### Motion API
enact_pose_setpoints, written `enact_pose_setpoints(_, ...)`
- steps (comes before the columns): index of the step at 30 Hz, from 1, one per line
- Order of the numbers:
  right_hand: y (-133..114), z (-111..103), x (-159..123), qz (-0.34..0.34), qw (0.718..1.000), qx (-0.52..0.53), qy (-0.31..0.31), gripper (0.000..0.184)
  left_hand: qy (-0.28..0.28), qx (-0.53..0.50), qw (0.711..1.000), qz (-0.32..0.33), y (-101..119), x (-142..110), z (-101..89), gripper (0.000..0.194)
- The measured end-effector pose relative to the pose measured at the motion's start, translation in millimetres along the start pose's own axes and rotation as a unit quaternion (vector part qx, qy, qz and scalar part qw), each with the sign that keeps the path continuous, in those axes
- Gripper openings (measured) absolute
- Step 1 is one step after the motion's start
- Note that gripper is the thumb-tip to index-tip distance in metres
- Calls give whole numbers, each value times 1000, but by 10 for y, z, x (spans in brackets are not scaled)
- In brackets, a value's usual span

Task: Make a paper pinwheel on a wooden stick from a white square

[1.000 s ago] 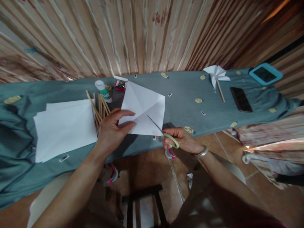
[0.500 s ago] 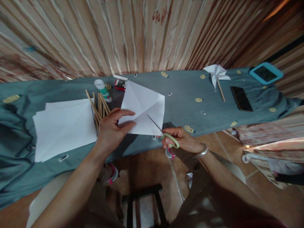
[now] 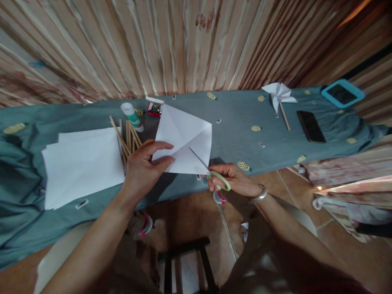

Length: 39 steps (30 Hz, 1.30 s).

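Note:
A square white sheet of paper (image 3: 186, 126) with diagonal creases lies tilted near the table's front edge. My left hand (image 3: 145, 167) grips its left side, thumb and fingers closed over the paper. Scissors with pale green handles (image 3: 221, 180) are in my right hand (image 3: 232, 178), fingers through the loops. One thin blade lies across the paper from the lower right corner, its tip a little short of the centre. The other blade is hidden, seemingly beneath the sheet.
Left of the paper are wooden sticks (image 3: 130, 136), a glue stick (image 3: 132, 116), a small red box (image 3: 154, 108) of metal bits and stacked white sheets (image 3: 84, 167). Rightward lie a paper pinwheel (image 3: 279, 96), a phone (image 3: 310, 126) and a blue-framed device (image 3: 343, 94). A curtain (image 3: 171, 45) hangs behind.

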State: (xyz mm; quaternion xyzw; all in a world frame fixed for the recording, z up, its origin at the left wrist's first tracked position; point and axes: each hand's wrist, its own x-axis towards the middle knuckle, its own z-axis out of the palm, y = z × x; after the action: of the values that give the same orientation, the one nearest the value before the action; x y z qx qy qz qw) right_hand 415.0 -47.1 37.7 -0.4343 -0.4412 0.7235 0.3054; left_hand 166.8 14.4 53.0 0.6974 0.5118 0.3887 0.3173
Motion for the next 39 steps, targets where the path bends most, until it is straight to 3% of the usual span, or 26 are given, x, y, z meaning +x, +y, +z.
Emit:
enact_pose_setpoints(30,6,19,21,-10,1000,13,-5,28,2,-18,1000,-2,-2,4,2,21)
enact_pose_setpoints(35,-23,32,20,-10,999,-6,-42,36,1,-25,1000,-10,2,17,3,21)
enact_pose_setpoints(39,-154,-93,-88,16,996,-33,-81,49,28,-52,998,-33,-50,43,-18,25)
